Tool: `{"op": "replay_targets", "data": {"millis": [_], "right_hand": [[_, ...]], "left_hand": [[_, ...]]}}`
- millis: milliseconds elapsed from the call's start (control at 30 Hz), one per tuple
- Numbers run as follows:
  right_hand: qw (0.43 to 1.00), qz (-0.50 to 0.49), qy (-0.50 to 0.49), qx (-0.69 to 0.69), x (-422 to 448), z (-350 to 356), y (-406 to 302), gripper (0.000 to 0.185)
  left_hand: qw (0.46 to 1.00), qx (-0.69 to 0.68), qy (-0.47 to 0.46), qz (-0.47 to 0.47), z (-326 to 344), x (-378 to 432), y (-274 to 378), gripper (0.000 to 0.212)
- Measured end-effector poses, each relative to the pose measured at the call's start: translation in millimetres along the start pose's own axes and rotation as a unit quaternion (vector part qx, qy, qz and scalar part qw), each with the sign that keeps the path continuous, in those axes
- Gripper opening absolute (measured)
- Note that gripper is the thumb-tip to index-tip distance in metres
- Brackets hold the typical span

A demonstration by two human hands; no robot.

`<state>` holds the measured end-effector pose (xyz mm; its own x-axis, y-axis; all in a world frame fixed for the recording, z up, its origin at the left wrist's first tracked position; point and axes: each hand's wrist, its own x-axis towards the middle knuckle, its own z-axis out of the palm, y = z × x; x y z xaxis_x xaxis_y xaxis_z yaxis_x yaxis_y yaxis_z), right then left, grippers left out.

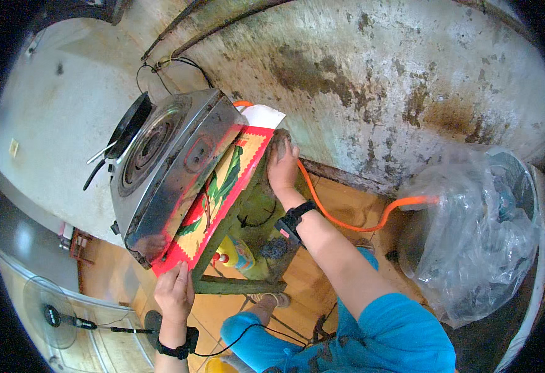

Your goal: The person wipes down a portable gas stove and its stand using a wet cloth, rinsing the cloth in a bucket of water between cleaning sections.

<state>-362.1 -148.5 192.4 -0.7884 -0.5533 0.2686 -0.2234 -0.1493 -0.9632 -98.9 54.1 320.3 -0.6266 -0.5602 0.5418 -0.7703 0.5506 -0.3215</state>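
Note:
A steel gas stove [174, 172] with a round burner sits on a worn green stand [226, 228]. Under its front edge lies a red-bordered printed cardboard sheet [221, 186] with a picture of green leaves and red fruit; part of it is hidden beneath the stove. My left hand [175, 289] pinches the sheet's near corner between thumb and fingers. At the far end, my right hand [283, 165] is against the edge of the stand beside the sheet; whether its fingers grip anything is unclear. The sheet's white end [261, 115] curls up near the wall.
An orange hose [338, 221] runs from behind the stove to a plastic-covered object [478, 242] on the right. A black pan [130, 123] is tilted at the stove's far side. Below, a yellow bottle [237, 254] stands on the lower shelf. A fan [51, 314] is at left; a stained wall [370, 93] rises behind.

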Motion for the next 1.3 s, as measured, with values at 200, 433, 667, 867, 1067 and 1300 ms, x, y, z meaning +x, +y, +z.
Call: {"op": "replay_targets", "data": {"millis": [200,433,667,867,1067,1300], "right_hand": [[0.997,0.000,-0.063,-0.054,14,-15,5,0.041],[0.998,-0.021,-0.042,-0.034,-8,-4,21,0.044],[0.993,-0.017,-0.108,-0.050,0,-9,28,0.047],[0.995,-0.065,-0.063,-0.039,-24,-14,46,0.048],[0.984,-0.114,-0.082,-0.106,4,-22,53,0.045],[0.991,-0.099,-0.039,-0.076,-15,-13,58,0.049]], "left_hand": [[1.000,-0.002,0.014,0.005,0,2,-1,0.027],[1.000,0.003,0.017,-0.005,0,-3,-1,0.026],[1.000,-0.008,0.028,-0.007,5,-8,-2,0.027],[0.999,0.014,0.046,0.006,3,-1,-3,0.027],[0.999,-0.002,0.047,0.006,7,2,2,0.029],[0.999,-0.003,0.050,-0.003,7,-1,-1,0.027]]}}
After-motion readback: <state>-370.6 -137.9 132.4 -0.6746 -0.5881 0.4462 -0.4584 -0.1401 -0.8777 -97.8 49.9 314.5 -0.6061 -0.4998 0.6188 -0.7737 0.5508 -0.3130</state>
